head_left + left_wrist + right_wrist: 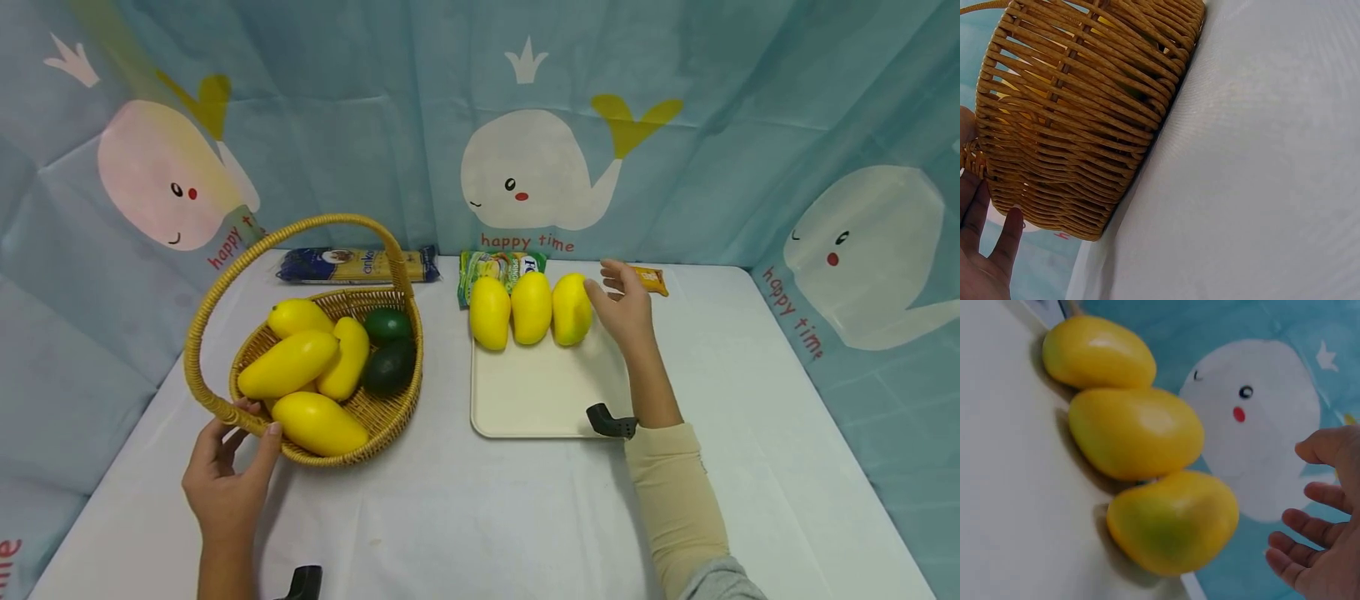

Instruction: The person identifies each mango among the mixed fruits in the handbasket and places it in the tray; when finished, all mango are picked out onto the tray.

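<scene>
Head view — three mangoes on tray, two avocados in basket.

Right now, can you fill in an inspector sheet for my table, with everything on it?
Surface: white cloth, some creases.
Job's things: three yellow mangoes on the tray; more mangoes and two dark green fruits in the basket.
Clutter: three packets along the far side.
Hands: left hand grips the basket; right hand beside the rightmost mango, holding nothing.
Cables: nothing seen.
Surroundings: blue curtain with whales.
</scene>
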{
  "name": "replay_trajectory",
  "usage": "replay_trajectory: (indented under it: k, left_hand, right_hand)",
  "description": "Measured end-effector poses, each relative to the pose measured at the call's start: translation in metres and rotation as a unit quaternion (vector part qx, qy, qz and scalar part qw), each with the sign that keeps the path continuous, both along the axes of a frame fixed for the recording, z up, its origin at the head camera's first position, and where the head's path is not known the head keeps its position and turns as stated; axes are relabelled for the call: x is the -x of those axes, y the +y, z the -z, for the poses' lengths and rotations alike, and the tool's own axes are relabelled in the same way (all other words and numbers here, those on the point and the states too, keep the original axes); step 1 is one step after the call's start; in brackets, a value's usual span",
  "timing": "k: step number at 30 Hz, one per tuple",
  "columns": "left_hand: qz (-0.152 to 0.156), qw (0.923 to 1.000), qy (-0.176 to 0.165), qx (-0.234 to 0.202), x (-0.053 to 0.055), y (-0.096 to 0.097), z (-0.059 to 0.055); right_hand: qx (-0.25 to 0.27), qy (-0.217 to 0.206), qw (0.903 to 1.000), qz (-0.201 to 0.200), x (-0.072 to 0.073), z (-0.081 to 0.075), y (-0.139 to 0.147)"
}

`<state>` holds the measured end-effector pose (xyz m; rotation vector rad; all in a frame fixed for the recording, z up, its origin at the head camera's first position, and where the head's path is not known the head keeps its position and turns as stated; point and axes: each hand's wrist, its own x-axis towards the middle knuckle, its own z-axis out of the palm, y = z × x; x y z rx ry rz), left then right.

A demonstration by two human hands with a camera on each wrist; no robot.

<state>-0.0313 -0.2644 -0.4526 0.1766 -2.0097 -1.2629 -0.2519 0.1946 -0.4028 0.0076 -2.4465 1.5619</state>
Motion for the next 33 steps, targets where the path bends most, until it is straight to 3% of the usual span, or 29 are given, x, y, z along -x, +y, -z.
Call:
replay_trajectory:
  k: [5,9,13,18,23,28,33]
  left_hand:
    - [0.0,1.0,0.001,-0.002,0.001,0.0,0.0]
    - [-0.011,0.9999,-0.002,0.0,0.001,-0.001,0.002]
    - [-0.019,0.9998,-0.003,0.0,0.001,-0.001,0.004]
    - [-0.02,0.9998,0.002,-0.006,0.001,0.003,0.003]
    - [-0.018,0.9998,-0.001,-0.005,0.001,0.004,0.004]
    - [-0.004,1.0,-0.003,0.002,0.001,0.0,0.003]
    - [-0.003,1.0,0.002,0.004,0.001,-0.002,0.003]
  right_hand:
    - [-0.026,0.084,0.9952,-0.042,-0.01,-0.01,-0.025]
    - [-0.064,0.113,0.9875,-0.089,-0.022,-0.013,-0.057]
    - [-0.095,0.142,0.9732,-0.154,-0.036,-0.01,-0.096]
    - [-0.119,0.174,0.9459,-0.247,-0.054,-0.003,-0.144]
    - [-0.148,0.215,0.9086,-0.326,-0.067,0.001,-0.187]
    - [-0.183,0.242,0.8756,-0.376,-0.074,0.002,-0.227]
    - [-0.228,0.256,0.8506,-0.398,-0.077,0.003,-0.261]
